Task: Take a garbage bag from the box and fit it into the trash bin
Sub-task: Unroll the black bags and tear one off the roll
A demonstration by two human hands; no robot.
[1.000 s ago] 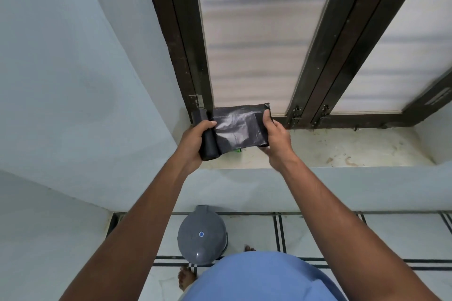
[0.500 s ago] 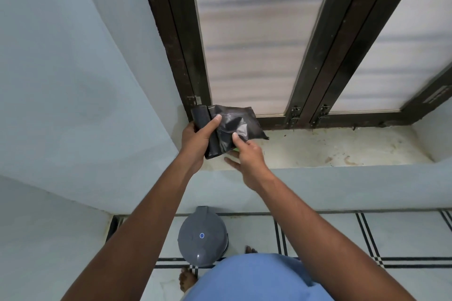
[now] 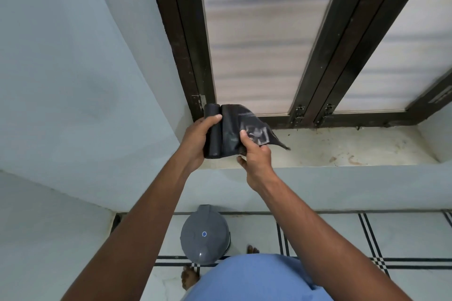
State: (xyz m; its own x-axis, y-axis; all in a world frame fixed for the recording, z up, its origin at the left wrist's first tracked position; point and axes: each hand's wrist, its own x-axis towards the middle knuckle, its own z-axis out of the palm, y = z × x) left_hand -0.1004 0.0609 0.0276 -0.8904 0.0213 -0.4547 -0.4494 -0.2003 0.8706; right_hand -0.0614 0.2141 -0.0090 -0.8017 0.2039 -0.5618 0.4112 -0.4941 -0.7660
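A roll of black garbage bags (image 3: 212,133) stands upright in my left hand (image 3: 197,138), held above the window ledge. From the roll a partly unrolled black bag (image 3: 247,127) spreads to the right. My right hand (image 3: 255,154) pinches the lower middle of this bag, thumb on top, and its far corner droops toward the ledge. Down on the floor below my arms stands the grey trash bin (image 3: 204,234) with its lid closed. No box is in view.
The white window ledge (image 3: 342,146) runs to the right, stained in places. Dark window frames (image 3: 188,39) rise behind it. A pale wall (image 3: 73,80) closes the left side. My bare feet stand on the tiled floor (image 3: 403,234) beside the bin.
My right hand let go of the bag's right edge, came in toward the roll and now pinches the bag near its middle. The bag's free corner has sagged. The left hand barely moved.
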